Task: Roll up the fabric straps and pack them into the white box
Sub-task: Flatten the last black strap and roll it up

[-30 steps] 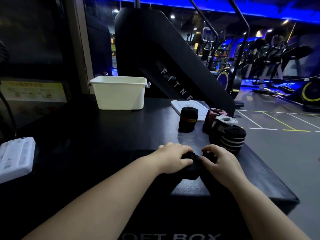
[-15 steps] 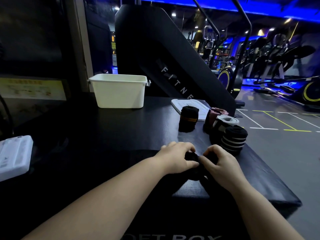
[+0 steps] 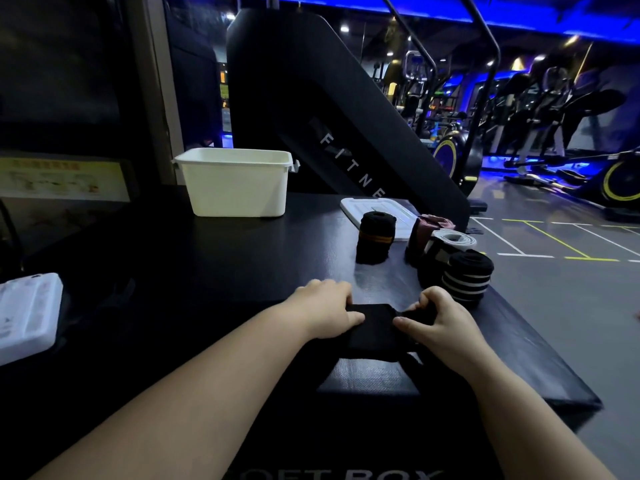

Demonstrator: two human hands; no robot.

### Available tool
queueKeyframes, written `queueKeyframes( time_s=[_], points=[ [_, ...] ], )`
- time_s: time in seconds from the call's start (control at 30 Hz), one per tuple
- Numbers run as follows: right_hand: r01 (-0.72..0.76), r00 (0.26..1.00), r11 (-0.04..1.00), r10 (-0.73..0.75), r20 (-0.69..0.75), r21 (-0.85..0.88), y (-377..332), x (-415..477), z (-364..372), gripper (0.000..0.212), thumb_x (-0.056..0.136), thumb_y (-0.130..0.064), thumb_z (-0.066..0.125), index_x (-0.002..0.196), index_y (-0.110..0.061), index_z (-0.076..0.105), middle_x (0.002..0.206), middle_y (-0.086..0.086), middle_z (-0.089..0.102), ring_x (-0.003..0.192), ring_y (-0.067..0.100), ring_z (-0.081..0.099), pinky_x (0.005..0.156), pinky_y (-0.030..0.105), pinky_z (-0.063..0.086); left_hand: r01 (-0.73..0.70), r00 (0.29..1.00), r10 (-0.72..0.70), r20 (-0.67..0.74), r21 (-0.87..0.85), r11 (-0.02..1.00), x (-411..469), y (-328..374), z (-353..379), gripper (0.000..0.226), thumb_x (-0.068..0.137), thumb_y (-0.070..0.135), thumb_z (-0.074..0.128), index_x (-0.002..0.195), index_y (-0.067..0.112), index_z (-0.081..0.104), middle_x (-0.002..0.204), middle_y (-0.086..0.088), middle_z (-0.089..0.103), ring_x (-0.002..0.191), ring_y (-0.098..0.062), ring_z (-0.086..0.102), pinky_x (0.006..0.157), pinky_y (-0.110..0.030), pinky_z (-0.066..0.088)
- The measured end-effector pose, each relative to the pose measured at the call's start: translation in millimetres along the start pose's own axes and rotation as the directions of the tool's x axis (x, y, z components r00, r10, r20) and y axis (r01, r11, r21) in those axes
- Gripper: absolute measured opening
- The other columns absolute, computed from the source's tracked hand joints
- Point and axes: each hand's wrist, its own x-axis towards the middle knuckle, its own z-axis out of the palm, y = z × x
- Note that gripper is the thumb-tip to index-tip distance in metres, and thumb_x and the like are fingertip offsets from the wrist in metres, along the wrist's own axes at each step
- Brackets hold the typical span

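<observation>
Seen from the head camera, a person's forearms reach forward over a black padded platform [image 3: 242, 271] in a dim gym. The left hand [image 3: 325, 311] lies knuckles-up, fingers curled over the far edge of a black fabric strap [image 3: 375, 329], thumb on top. The right hand [image 3: 440, 323] pinches the strap's other end between thumb and bent fingers. The strap lies flat between them near the platform's front edge. Four rolled straps [image 3: 467, 277] stand upright just beyond; the white box [image 3: 239, 183] sits well apart at the back.
</observation>
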Motion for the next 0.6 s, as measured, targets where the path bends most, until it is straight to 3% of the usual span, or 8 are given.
queueKeyframes(
  time_s=[0.13, 0.3, 0.4, 0.6],
  points=[
    [-0.010, 0.997, 0.997, 0.016, 0.076, -0.070, -8, 0, -1, 0.028, 0.074, -0.036, 0.079, 0.091, -0.036, 0.056, 0.086, -0.015, 0.066, 0.074, -0.003, 0.060, 0.068, 0.019, 0.041, 0.023, 0.999, -0.023, -0.026, 0.012, 1.000, -3, -7, 9, 0.045, 0.087, 0.061, 0.053, 0.113, 0.023, 0.052, 0.120, 0.000, 0.054, 0.117, -0.025, 0.046, 0.099, -0.040, 0.038],
    [-0.029, 0.986, 0.967, 0.069, 0.150, -0.254, -20, 6, 2, 0.040, 0.077, -0.045, 0.069, 0.115, -0.036, 0.063, 0.107, -0.012, 0.064, 0.099, 0.009, 0.060, 0.081, 0.022, 0.041, -0.015, 0.997, 0.015, -0.078, 0.008, 1.000, -4, -11, 16, 0.043, 0.089, 0.060, 0.050, 0.110, 0.022, 0.048, 0.120, 0.000, 0.053, 0.116, -0.024, 0.045, 0.098, -0.039, 0.034],
    [-0.004, 0.984, 0.941, 0.065, 0.167, -0.339, -25, 7, 5, 0.044, 0.076, -0.056, 0.068, 0.115, -0.035, 0.064, 0.111, -0.010, 0.064, 0.103, 0.011, 0.060, 0.083, 0.025, 0.045, -0.040, 0.995, 0.043, -0.088, 0.025, 0.999, -4, -11, 19, 0.042, 0.091, 0.058, 0.047, 0.111, 0.021, 0.043, 0.122, 0.000, 0.054, 0.118, -0.024, 0.044, 0.096, -0.039, 0.032],
    [-0.020, 0.987, 0.942, 0.072, 0.146, -0.335, -27, 10, 5, 0.039, 0.076, -0.047, 0.072, 0.110, -0.030, 0.065, 0.107, -0.006, 0.065, 0.098, 0.014, 0.061, 0.079, 0.025, 0.044, -0.078, 0.995, 0.076, -0.068, -0.017, 0.997, -11, -13, 14, 0.029, 0.098, 0.049, 0.040, 0.116, 0.027, 0.043, 0.122, 0.003, 0.055, 0.118, -0.023, 0.044, 0.100, -0.038, 0.030]
  ],
)
